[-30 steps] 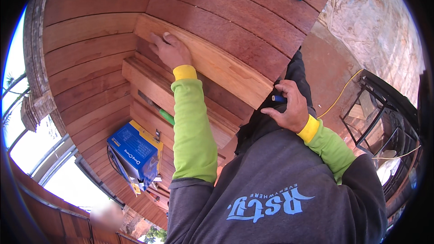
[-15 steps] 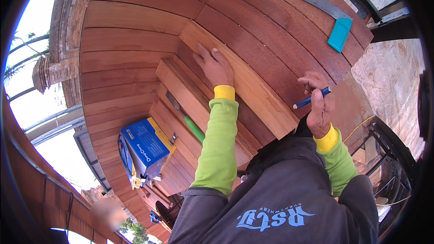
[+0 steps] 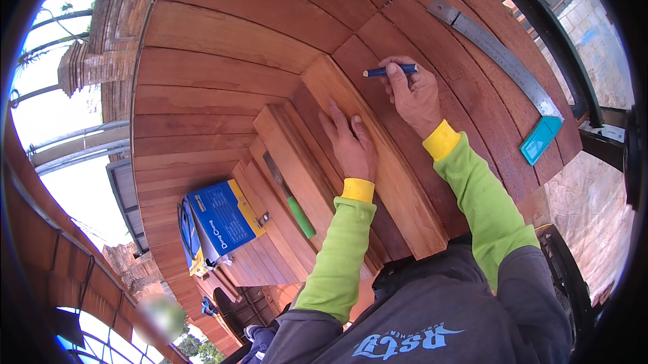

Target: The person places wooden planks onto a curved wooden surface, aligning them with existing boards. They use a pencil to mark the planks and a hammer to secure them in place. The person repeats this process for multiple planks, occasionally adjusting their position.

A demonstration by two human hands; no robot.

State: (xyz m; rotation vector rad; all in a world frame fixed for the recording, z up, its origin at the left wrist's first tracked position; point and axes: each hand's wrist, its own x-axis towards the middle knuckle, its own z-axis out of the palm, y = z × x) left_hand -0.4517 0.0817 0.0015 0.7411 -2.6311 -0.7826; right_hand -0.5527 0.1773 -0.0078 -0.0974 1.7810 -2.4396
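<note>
The left hand (image 3: 351, 145) lies flat, fingers spread and extended, palm down on a long, pale reddish-brown wooden board (image 3: 374, 155) that rests on a wide work surface of darker red-brown planks (image 3: 223, 33). The board runs beneath this hand from beyond the fingertips back toward the person's body.

The right hand (image 3: 413, 94) is closed around one blue pen-shaped marker (image 3: 390, 70). The marker is pinched between thumb and fingers, and its tip projects to the left of the hand, close to the far end of the board. Whether the tip touches wood cannot be determined.

Count: one marker, one board under the left hand, two hands in yellow-cuffed green sleeves.

Left of the left hand lie further stacked boards (image 3: 290, 161), carrying one chisel-like tool with a green handle (image 3: 290, 197). Farther left stands one blue and yellow cardboard box (image 3: 223, 219). To the right of the right hand lies one long grey metal square with a teal plastic stock (image 3: 520, 87).
</note>
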